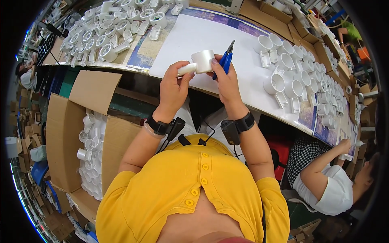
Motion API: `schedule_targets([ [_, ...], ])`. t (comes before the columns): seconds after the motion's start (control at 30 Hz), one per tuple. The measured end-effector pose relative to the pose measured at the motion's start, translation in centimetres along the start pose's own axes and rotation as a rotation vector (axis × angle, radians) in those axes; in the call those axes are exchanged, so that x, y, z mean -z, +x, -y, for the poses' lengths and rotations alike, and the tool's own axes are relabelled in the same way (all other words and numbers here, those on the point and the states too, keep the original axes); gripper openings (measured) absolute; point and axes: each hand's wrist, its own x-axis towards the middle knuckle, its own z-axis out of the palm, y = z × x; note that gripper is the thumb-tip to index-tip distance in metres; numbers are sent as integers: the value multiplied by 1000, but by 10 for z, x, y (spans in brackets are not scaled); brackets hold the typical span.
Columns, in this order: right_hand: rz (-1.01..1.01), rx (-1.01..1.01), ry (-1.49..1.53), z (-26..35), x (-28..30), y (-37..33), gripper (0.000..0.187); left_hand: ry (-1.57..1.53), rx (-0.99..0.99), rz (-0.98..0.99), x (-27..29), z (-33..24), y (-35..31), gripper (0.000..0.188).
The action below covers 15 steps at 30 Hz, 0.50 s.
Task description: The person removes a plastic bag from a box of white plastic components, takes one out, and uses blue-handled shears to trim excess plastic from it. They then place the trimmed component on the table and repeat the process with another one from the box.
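Above the table's near edge I hold a white plastic housing [202, 62], a round cup with a short handle jutting left. My left hand [173, 87] is closed round that handle, thumb on the near side. My right hand [229, 87] steadies the cup's right side with the thumb. Tucked in the same right hand is a pair of blue-handled pliers [227, 62], its dark jaws pointing up and away. The inside of the cup is hidden from this view.
A white sheet [194, 34] covers the middle of the table. Similar housings with fittings [109, 36] are heaped at the far left; rows of white housings [293, 73] stand at right. An open carton [63, 137] of white parts is at my left. A seated co-worker [324, 178] works at right.
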Motion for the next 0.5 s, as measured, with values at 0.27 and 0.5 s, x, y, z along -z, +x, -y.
schedule_targets([
  [0.27,-11,39,107,-2,0,1,36,-148,56,-15,-2,4,2,23],
  [0.5,-76,59,-125,-18,11,17,32,156,-95,10,-8,10,11,22],
])
